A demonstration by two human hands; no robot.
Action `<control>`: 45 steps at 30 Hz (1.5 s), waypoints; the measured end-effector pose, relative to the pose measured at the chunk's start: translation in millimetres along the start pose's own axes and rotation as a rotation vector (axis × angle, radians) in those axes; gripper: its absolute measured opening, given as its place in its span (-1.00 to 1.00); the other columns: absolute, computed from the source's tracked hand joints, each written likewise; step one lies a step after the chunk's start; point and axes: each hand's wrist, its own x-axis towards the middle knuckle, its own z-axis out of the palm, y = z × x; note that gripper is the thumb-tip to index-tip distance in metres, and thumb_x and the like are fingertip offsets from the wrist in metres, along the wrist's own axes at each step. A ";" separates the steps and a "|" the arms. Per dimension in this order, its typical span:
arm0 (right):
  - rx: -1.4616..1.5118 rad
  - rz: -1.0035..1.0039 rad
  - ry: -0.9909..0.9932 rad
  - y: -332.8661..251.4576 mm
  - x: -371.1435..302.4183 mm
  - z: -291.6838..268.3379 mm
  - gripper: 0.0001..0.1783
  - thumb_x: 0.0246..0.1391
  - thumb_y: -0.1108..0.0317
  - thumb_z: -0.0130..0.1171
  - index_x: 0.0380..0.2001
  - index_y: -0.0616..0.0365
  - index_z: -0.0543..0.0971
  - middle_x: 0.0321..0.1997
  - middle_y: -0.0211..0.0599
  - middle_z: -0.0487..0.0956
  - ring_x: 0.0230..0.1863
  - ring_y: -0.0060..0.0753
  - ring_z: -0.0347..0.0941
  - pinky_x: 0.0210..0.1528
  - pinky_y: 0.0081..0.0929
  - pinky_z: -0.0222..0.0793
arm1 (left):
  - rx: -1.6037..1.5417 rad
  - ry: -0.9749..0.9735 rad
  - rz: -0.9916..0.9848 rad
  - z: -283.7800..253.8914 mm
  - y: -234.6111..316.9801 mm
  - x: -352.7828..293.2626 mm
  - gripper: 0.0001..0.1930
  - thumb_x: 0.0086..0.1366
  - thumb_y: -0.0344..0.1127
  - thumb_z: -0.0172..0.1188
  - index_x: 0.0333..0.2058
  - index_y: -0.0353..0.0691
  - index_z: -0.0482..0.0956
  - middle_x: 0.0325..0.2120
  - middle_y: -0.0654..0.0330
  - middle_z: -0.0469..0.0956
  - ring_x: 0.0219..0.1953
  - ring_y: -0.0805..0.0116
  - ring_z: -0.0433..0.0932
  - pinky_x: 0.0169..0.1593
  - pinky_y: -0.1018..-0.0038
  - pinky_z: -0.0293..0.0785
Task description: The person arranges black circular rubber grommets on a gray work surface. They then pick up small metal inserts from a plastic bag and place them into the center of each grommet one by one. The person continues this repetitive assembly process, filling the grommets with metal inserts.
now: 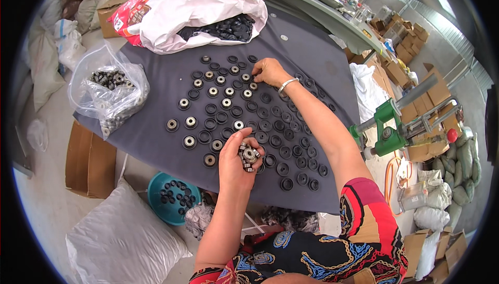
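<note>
My left hand is cupped, palm up, around a handful of small metal bearings above the near part of the dark-clothed table. Farther off, my right hand reaches down to the table with its fingertips pinched together; whatever is between them is hidden. Just below those fingers sits a bearing in a black ring. Many black rings cover the cloth. Those toward the left mostly have a shiny bearing in their middle, while those on the right, such as one black ring, show none.
A white and red sack of black pieces lies open at the back. At the left edge stands a clear plastic bag of bearings. Below are a teal basin and a stuffed white sack. A green hand press stands right.
</note>
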 end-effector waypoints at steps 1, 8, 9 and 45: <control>-0.002 -0.004 0.001 0.4 -0.2 0.2 -0.71 -0.31 0.45 0.41 -0.37 0.19 0.66 -0.37 -0.16 0.64 -0.28 -0.23 0.57 -0.17 -0.43 0.43 | 0.002 0.000 0.000 -0.1 0.0 -0.2 -0.77 0.36 -0.25 -0.05 -0.19 -0.31 0.44 -0.55 0.15 0.44 -0.53 0.28 0.51 -0.69 0.57 0.18; 0.027 0.018 0.000 2.6 -0.9 3.4 -0.69 -0.32 0.46 0.41 -0.36 0.20 0.66 -0.35 -0.15 0.63 -0.28 -0.23 0.56 -0.17 -0.44 0.43 | 0.014 0.005 0.005 -0.1 -0.2 -0.6 -0.77 0.36 -0.25 -0.04 -0.19 -0.31 0.44 -0.55 0.15 0.45 -0.54 0.29 0.50 -0.68 0.57 0.18; 0.038 0.027 -0.001 3.7 0.0 2.5 -0.68 -0.32 0.46 0.41 -0.36 0.21 0.65 -0.35 -0.15 0.63 -0.28 -0.23 0.56 -0.17 -0.44 0.43 | 0.013 0.004 0.007 1.7 -0.2 -1.1 -0.77 0.36 -0.25 -0.04 -0.19 -0.31 0.44 -0.55 0.15 0.45 -0.54 0.29 0.50 -0.68 0.56 0.18; 0.668 -0.085 0.012 -72.3 -121.6 -25.9 -0.78 -0.01 0.47 0.21 -0.24 0.25 0.56 -0.34 -0.47 0.58 -0.33 -0.67 0.47 -0.24 -0.62 0.42 | -0.144 -0.048 -0.131 -0.2 -2.6 1.9 -0.70 0.41 -0.15 -0.10 -0.19 -0.27 0.47 -0.56 0.16 0.45 -0.52 0.24 0.47 -0.70 0.57 0.17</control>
